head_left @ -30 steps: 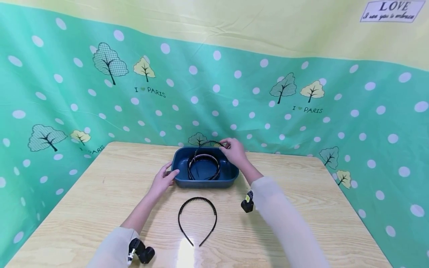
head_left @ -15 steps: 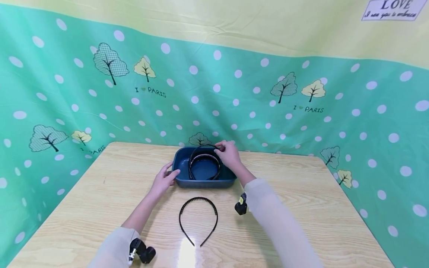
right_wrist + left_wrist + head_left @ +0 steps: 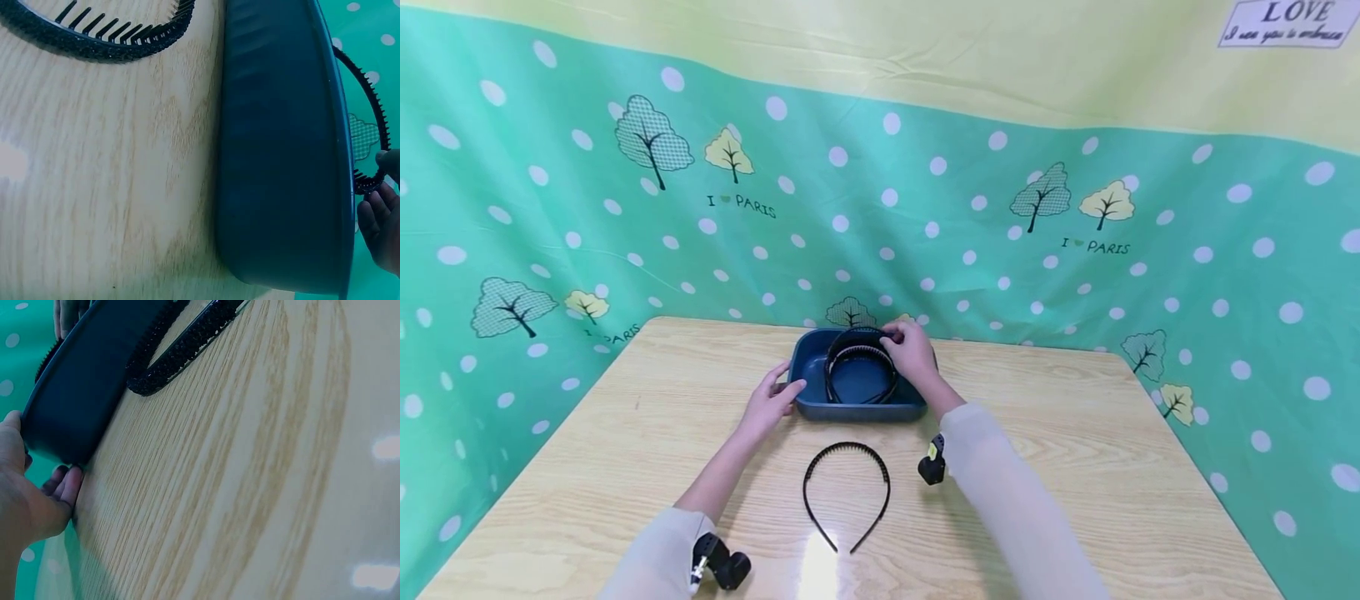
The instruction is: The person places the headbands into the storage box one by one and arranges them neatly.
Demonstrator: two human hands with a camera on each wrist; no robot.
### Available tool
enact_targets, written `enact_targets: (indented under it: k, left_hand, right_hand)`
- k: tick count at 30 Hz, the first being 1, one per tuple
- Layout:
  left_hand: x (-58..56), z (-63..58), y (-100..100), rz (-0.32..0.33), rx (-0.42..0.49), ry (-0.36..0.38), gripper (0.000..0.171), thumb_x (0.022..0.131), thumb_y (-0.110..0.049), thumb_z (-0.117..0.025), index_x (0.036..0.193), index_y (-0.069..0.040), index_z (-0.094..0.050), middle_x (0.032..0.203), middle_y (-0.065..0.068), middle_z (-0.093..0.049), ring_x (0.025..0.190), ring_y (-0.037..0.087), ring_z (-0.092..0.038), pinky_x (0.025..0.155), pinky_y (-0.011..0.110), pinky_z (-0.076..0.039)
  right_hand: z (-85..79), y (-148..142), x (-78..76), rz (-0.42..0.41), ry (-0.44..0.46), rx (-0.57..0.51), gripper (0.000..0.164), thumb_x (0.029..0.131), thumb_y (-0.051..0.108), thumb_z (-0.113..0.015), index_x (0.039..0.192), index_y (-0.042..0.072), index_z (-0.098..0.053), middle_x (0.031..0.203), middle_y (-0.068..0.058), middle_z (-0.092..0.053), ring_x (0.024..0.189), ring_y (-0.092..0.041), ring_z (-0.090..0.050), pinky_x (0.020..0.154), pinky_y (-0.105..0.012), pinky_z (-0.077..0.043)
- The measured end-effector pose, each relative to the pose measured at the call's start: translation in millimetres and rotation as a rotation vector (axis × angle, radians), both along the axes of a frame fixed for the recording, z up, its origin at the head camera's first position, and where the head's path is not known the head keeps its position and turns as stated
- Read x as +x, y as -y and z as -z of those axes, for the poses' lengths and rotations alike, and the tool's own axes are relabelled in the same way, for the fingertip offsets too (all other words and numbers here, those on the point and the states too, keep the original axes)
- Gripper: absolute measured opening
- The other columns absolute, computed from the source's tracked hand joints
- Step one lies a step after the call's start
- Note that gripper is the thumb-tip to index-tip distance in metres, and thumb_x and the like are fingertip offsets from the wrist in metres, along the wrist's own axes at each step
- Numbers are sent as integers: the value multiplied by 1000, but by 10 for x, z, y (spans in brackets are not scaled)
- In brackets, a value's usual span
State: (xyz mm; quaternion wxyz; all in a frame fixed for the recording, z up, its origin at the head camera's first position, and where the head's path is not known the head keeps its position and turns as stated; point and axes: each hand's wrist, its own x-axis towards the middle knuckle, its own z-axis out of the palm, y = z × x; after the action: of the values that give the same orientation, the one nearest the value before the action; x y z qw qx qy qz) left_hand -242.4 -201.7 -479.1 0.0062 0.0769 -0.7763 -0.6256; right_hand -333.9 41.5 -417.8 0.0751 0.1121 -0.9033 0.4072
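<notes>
A dark blue plastic bin (image 3: 859, 412) sits toward the back of the table. My left hand (image 3: 766, 406) grips its left end, thumb at the rim and fingers outside, as the left wrist view also shows (image 3: 39, 509). Over the bin's right back part, my right hand (image 3: 914, 353) pinches a black toothed headband (image 3: 374, 94) between thumb and fingers. That headband rises above the rim. At least one more headband (image 3: 859, 349) lies inside the bin, overlapping it. In front of the bin, another black toothed headband (image 3: 806, 487) lies flat on the table, ends toward me.
The wooden table (image 3: 1075, 467) has a light grain and a glare spot near its front. Behind it hangs a green and yellow dotted curtain (image 3: 880, 225). Black wrist cameras (image 3: 721, 563) are strapped at both sleeves.
My right hand has moved slightly left and lowered its headband further into the bin. My left hand stays on the bin's left end. The headband on the table lies as before.
</notes>
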Motion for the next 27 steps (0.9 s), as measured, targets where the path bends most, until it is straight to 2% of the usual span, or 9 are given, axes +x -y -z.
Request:
enact_targets:
  k: [13, 20, 27]
  left_hand:
    - [16, -27, -20, -2, -1, -6, 62, 93, -33, -57, 146, -14, -32, 130, 25, -52, 100, 16, -57, 78, 25, -53]
    - [18, -23, -17, -12, -1, -1, 61, 92, -34, -58, 145, -16, -34, 128, 24, -54, 91, 10, -57, 75, 23, -52]
    - [32, -40, -16, -10, -3, -10, 61, 92, -34, -58, 145, -15, -34, 127, 24, -54, 86, 7, -57, 75, 24, -52]
  right_hand:
    - [96, -3, -25, 37, 35, 8, 23, 91, 19, -62, 112, 13, -69, 89, -5, -61, 78, -18, -53, 64, -28, -43]
    - [136, 10, -29, 50, 29, -4, 21, 90, 19, -63, 109, 12, -70, 82, -5, -60, 70, -17, -52, 59, -26, -42]
    - [159, 25, -25, 54, 69, -10, 20, 92, 20, -60, 107, 12, -70, 84, -5, -60, 71, -17, -51, 60, -26, -42]
